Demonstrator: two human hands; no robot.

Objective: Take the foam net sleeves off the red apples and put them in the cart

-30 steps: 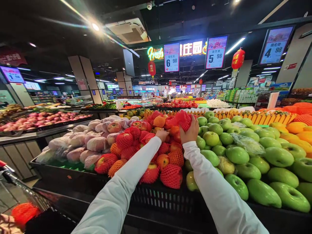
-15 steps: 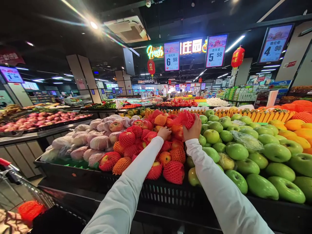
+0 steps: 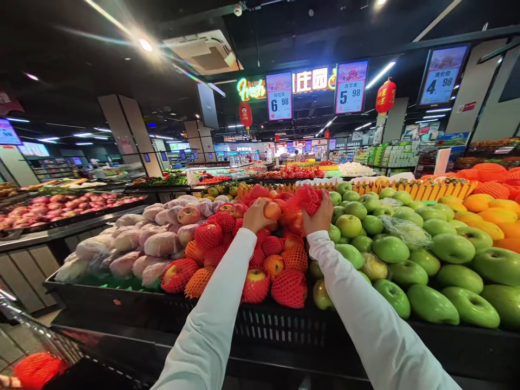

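Note:
My left hand [image 3: 257, 215] is closed around a bare red-yellow apple [image 3: 272, 211], lifted a little above the pile. To its right, my right hand [image 3: 320, 215] grips a red foam fruit net [image 3: 307, 199]; whether fruit is inside it I cannot tell. Below both hands lie several apples in red and orange foam nets [image 3: 288, 288], some with their tops showing. Green apples [image 3: 393, 249] lie just to the right of my right hand. Left of the netted apples is a heap of fruit in thin clear wrap [image 3: 159, 241].
A black slatted crate edge [image 3: 280, 325] runs along the front of the display. Oranges [image 3: 483, 203] lie at the far right behind a low yellow fence [image 3: 430, 189]. At lower left, a red net bag [image 3: 38, 369] sits in a shopping cart. Red onions [image 3: 60, 208] fill a stand at left.
My left hand has moved up and slightly left, and an apple now shows in its grasp. My right hand keeps hold of the red net. The view has turned slightly right.

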